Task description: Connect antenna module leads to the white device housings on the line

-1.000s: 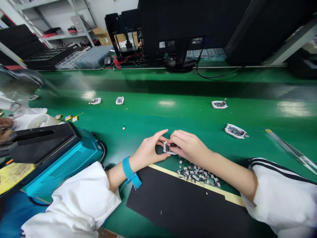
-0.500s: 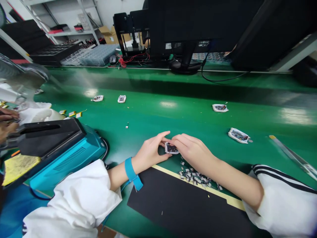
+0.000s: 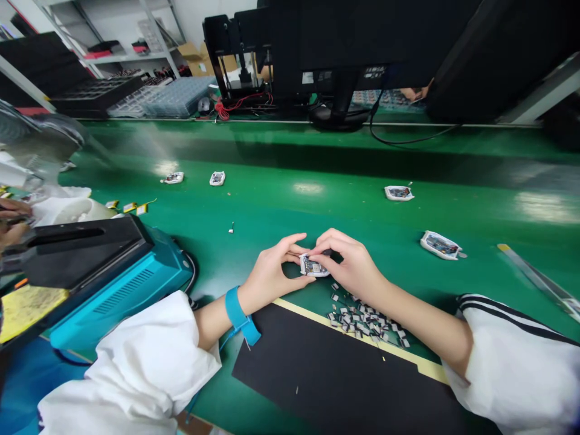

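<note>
My left hand [image 3: 272, 266] grips a small white device casing [image 3: 306, 266] with a circuit board inside, thumb along its near edge and fingers at the far side. A blue strap [image 3: 235, 309] circles the left wrist. Over the casing's right end, my right hand [image 3: 348, 257] has its thumb and forefinger closed, with something small and dark between them that I cannot make out. Just below the right hand lies a heap of small silvery parts [image 3: 362, 320], partly across the yellow edge of a black sheet [image 3: 335, 368].
Similar open casings [image 3: 399, 193] lie spread over the green bench. Tweezers [image 3: 537, 278] rest at the right. A teal machine [image 3: 122, 284] with a yellow sponge [image 3: 31, 311] stands left. Beyond it shows another person's hand [image 3: 13, 217]. A monitor stand [image 3: 339, 112] stands behind.
My right hand has lifted slightly and its fingers have bent into a pinch. More of the circuit board in the casing now shows. The left hand keeps its hold.
</note>
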`<state>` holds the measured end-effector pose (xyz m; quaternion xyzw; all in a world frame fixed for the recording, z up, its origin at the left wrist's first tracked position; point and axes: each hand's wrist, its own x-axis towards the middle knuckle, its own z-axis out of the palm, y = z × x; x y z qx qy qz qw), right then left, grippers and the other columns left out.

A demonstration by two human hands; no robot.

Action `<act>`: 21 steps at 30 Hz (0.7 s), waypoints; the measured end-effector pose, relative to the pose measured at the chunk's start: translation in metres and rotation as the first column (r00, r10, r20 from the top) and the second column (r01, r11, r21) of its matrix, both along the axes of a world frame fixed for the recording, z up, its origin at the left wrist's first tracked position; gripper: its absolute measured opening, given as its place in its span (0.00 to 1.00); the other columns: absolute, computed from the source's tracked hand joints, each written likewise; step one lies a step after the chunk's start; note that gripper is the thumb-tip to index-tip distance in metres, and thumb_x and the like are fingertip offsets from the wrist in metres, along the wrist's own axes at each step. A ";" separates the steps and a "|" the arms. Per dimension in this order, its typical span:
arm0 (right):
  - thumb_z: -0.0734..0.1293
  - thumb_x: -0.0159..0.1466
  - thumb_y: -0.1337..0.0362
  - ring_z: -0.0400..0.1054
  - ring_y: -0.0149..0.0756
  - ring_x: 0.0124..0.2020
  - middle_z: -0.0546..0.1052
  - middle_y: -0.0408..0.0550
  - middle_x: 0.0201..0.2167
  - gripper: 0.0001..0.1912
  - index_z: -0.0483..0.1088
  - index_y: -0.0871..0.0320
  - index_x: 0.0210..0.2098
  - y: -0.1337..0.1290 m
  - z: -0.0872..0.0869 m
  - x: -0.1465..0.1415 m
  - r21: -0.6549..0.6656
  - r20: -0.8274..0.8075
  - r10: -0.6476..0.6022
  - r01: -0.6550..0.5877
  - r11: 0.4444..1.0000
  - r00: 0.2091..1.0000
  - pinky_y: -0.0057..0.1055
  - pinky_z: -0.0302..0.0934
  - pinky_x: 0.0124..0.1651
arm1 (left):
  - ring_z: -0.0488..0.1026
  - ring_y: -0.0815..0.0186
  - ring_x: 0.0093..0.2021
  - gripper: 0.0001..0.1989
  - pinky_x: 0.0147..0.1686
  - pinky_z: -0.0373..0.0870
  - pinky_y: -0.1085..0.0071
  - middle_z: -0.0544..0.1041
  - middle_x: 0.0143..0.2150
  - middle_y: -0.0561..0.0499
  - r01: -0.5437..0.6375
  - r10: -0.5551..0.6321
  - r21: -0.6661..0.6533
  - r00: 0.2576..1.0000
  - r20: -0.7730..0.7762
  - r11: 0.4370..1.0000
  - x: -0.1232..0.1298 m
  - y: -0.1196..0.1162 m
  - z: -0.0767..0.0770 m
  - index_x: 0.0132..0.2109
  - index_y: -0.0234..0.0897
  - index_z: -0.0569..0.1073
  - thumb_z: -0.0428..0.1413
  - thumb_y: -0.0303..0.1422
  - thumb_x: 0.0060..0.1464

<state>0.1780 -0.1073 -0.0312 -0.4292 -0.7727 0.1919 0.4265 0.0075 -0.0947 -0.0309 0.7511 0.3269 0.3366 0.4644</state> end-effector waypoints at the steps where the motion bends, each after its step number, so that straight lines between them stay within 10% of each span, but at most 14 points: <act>1: 0.64 0.56 0.70 0.63 0.28 0.31 0.68 0.46 0.27 0.02 0.67 0.61 0.27 0.000 0.000 -0.001 -0.023 -0.015 -0.005 0.004 1.000 1.000 0.27 0.59 0.34 | 0.71 0.71 0.35 0.31 0.40 0.71 0.74 0.73 0.41 0.50 -0.004 0.004 0.000 1.000 -0.001 1.000 0.000 0.000 0.000 0.52 0.38 0.57 0.59 0.26 0.40; 10: 0.64 0.55 0.69 0.61 0.29 0.32 0.66 0.45 0.27 0.05 0.63 0.60 0.23 0.003 -0.007 -0.002 -0.109 -0.060 -0.002 -0.005 0.994 0.998 0.29 0.57 0.35 | 0.72 0.70 0.36 0.29 0.40 0.71 0.73 0.73 0.40 0.48 -0.022 0.023 -0.060 1.000 0.012 0.998 0.001 0.000 0.000 0.49 0.35 0.60 0.60 0.26 0.38; 21: 0.57 0.60 0.66 0.57 0.32 0.33 0.67 0.49 0.36 0.12 0.68 0.56 0.40 -0.005 -0.003 0.015 -0.015 0.416 0.088 -0.090 0.996 0.905 0.31 0.55 0.34 | 0.73 0.69 0.35 0.28 0.40 0.72 0.71 0.74 0.38 0.48 -0.060 0.055 -0.131 0.998 -0.043 0.990 0.002 0.003 -0.003 0.48 0.34 0.60 0.61 0.26 0.37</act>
